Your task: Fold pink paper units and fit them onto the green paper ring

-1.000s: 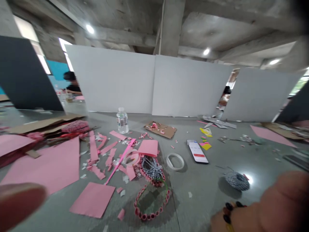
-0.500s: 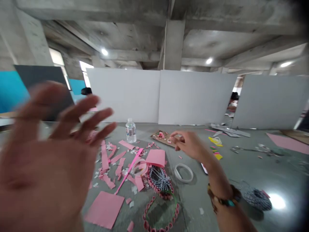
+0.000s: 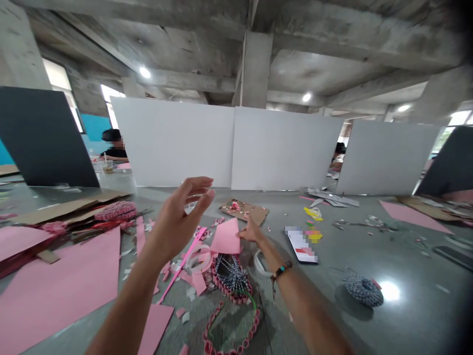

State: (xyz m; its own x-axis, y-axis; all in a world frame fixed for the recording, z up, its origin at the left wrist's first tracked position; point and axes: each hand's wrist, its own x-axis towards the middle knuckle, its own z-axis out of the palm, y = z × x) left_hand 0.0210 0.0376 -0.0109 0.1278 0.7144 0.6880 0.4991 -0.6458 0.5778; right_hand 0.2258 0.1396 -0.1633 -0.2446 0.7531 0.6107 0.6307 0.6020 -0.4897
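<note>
My right hand (image 3: 252,230) pinches the right edge of a small pink paper square (image 3: 226,237), which looks slightly raised. Beneath its lower edge lies an oval piece rimmed with rolled pink paper and crossed by striped cord (image 3: 233,276). Nearer to me, a chain of small pink paper rolls (image 3: 207,335) curves along a green strip. My left hand (image 3: 186,209) hovers over the table, fingers curved and thumb apart, holding nothing visible. It covers most of the clear plastic bottle (image 3: 190,205). A white tape roll (image 3: 199,259) sits among pink scraps; another tape ring (image 3: 261,265) is partly behind my right wrist.
A phone (image 3: 301,246) and a ball of striped cord (image 3: 363,290) lie to the right, with scissors (image 3: 377,223) farther back. Large pink sheets (image 3: 81,286) cover the left side. Cardboard (image 3: 254,212) lies ahead, before white panels (image 3: 288,148). A person sits beyond, at left.
My left hand has moved from close to the camera out over the table. My right hand has come down to the pink square and taken its edge. The view has shifted right.
</note>
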